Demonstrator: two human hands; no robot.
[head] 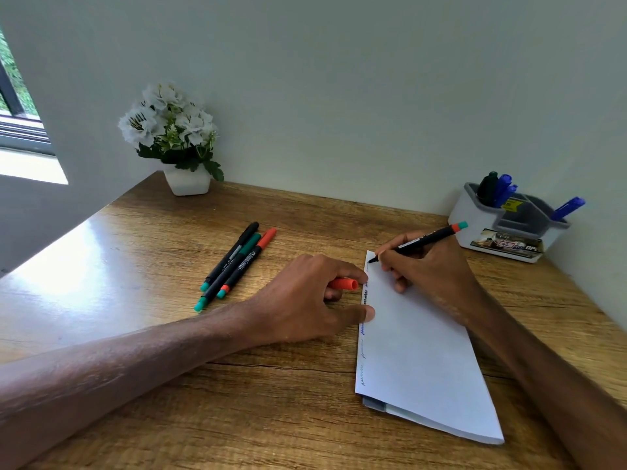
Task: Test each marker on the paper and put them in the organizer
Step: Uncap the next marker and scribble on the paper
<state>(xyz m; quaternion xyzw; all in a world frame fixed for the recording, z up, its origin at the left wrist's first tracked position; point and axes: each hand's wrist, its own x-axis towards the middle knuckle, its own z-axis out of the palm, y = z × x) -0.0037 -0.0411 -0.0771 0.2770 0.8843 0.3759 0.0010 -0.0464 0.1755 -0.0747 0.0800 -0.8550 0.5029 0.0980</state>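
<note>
A white sheet of paper (417, 354) lies on the wooden desk (169, 334), with several scribbles along its left edge. My right hand (431, 269) grips an uncapped black marker (427, 239) whose tip touches the paper's top left corner. My left hand (305, 296) rests at the paper's left edge, thumb on the sheet, fingers closed on a red cap (344, 284). Three capped markers (235, 262) lie side by side to the left. The white and grey organizer (509, 228) at the back right holds several blue markers (502, 189) and a dark one.
A white pot of white flowers (176, 137) stands at the back left against the wall. A window (17, 106) is at the far left. The paper sits on a thin stack of sheets. The wall runs right behind the organizer.
</note>
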